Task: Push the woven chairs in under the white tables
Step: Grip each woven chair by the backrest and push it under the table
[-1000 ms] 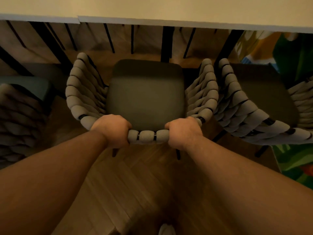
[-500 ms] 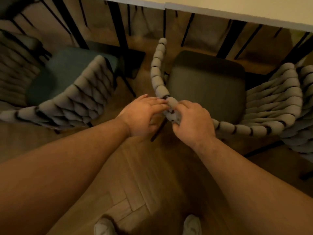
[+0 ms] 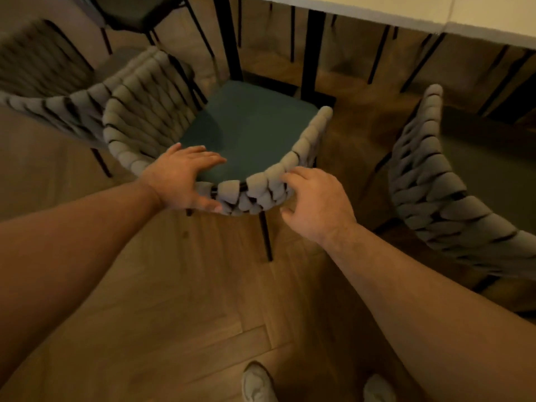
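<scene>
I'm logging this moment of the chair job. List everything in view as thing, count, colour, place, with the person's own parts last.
Chairs: at least three, grey woven backs. The middle chair has a teal seat and stands before the table; the left chair is beside it; the right chair has a dark seat. More chairs at top left are too blurred to count.
Table: white top along the top right edge; a seam suggests two tops joined.
Table legs: several, black, under the top.
Floor: brown wood, herringbone.
Shoes: two, pale, bottom edge.
Left hand: one, straight fingers over the middle chair's back rim.
Right hand: one, bent fingers touching the same rim.
</scene>
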`<action>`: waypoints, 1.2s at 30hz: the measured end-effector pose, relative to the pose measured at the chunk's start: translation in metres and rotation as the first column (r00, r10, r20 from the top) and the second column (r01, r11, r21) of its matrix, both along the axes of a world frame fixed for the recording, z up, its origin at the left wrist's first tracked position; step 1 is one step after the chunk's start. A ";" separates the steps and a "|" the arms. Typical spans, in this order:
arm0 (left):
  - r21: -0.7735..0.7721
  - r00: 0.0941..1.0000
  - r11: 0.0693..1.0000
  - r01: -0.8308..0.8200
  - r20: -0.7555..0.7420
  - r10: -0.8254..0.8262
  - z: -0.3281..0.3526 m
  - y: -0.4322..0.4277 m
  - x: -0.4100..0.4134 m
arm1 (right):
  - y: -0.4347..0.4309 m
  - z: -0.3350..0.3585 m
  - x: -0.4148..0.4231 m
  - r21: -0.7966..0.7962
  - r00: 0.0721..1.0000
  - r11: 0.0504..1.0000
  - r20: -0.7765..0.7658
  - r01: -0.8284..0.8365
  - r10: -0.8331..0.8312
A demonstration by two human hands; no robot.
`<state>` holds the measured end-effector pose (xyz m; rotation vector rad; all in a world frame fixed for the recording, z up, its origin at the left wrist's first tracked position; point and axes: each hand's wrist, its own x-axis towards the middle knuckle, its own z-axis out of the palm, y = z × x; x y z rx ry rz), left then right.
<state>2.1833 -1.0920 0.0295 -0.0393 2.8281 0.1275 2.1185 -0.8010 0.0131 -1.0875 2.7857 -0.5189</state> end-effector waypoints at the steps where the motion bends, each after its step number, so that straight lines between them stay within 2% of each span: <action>1: -0.019 0.999 0.999 -0.034 0.032 0.035 -0.002 -0.018 0.003 | -0.016 0.001 0.000 -0.004 1.000 1.000 -0.001 -0.024 0.024; 4: -0.077 0.985 0.988 -0.135 0.097 0.142 -0.015 -0.060 0.003 | -0.061 -0.002 -0.005 0.039 0.996 0.995 0.010 -0.092 0.092; 7: -0.156 0.968 0.974 -0.163 0.164 0.188 -0.033 -0.090 -0.004 | -0.103 -0.013 -0.013 0.096 0.988 0.984 0.048 -0.148 0.144; 10: -0.237 0.945 0.966 -0.107 0.277 0.173 -0.049 -0.107 -0.009 | -0.140 -0.026 -0.021 0.158 0.978 0.966 0.083 -0.203 0.192; 12: -0.293 0.938 0.956 -0.031 0.321 0.129 -0.053 -0.112 -0.019 | -0.159 -0.035 -0.025 0.221 0.967 0.950 0.181 -0.219 0.180; 15: -0.231 0.910 0.972 -0.042 0.392 0.133 -0.050 -0.120 -0.041 | -0.181 -0.046 -0.028 0.407 0.952 0.874 0.255 -0.265 0.169; 18: -0.208 0.858 0.976 -0.070 0.486 0.165 -0.050 -0.127 -0.049 | -0.196 -0.056 -0.037 0.466 0.945 0.843 0.299 -0.267 0.134; 25: -0.178 0.883 0.984 0.015 0.464 0.071 -0.064 -0.144 -0.052 | -0.200 -0.068 -0.043 0.464 0.933 0.839 0.336 -0.283 0.129; 33: -0.099 0.931 0.988 0.120 0.356 -0.077 -0.077 -0.158 -0.047 | -0.210 -0.056 -0.040 0.563 0.936 0.809 0.348 -0.169 -0.047; 36: -0.013 0.929 0.992 0.124 0.353 -0.112 -0.074 -0.164 -0.046 | -0.220 -0.046 -0.037 0.620 0.933 0.776 0.336 -0.118 -0.127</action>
